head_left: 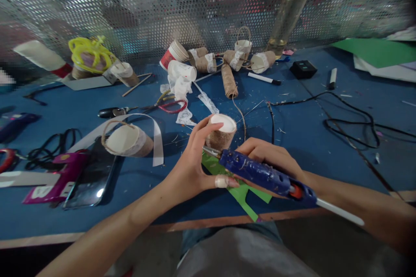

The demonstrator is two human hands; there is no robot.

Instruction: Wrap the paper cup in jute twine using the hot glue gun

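Note:
My left hand [195,160] has its fingers along the left side and over the top of a twine-wrapped paper cup [221,138]. A white round face of the cup points up. The thumb, with a pale wrap on it, sits lower and apart from the fingers. In my right hand [269,158] is a blue hot glue gun [253,171], its metal nozzle pointing left at the cup's lower side. From the gun's back end sticks a white glue stick [341,212]. Green paper [240,197] lies beneath my hands. A twine roll [229,81] lies behind the cup.
A handled cup [130,140], a phone [92,177] and a purple glue gun [53,181] lie left. Red-handled scissors [172,106], white lace [182,91] and several wrapped cups [234,60] are farther back. A black cable [347,125] curls right; a bottle [289,13] stands by the perforated screen.

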